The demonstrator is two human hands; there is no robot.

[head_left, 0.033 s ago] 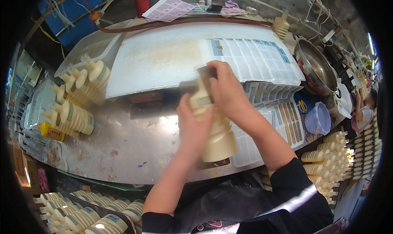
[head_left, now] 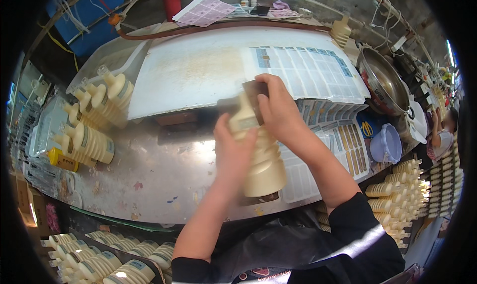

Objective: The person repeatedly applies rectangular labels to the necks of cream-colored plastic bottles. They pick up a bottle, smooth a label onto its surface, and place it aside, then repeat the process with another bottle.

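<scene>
evidently grouped to save room: cream bottles (head_left: 119, 85) with ribbed sides crowd together on the left of the metal table (head_left: 144, 189), likely so the middle stays free for handling. yellow bottle (head_left: 63, 160) just beside them; contents hidden. translucent bin (head_left: 119, 54) behind the group; what it holds, if anything, i can't make out. below the table's near edge, lower bottles (head_left: 102, 265) packed close in rows, necks mostly leftward.

middle: left hand (head_left: 233, 147), blurred, curled partway round the upper body of the held bottle (head_left: 267, 177), thumb on the near side, presumably to steady it. that bottle is ribbed and cream too, its base toward the person, over the table's near part; whether it rests there or hangs clear, can't tell. fill level not visible.

right hand (head_left: 280, 107) pinches a dark flat piece (head_left: 256, 98), fingers nearly closed on it, held at the bottle's neck and shoulder; exact contact uncertain. grip looks set to keep the piece flat and leave its edge free.

further right, printed sheets (head_left: 303, 70) spread on the white board (head_left: 194, 55), probably for easy reach. beyond them, a metal basin (head_left: 385, 80) and pale violet bucket (head_left: 386, 147); contents unclear in both. far right, stacked bottles (head_left: 397, 179).
</scene>
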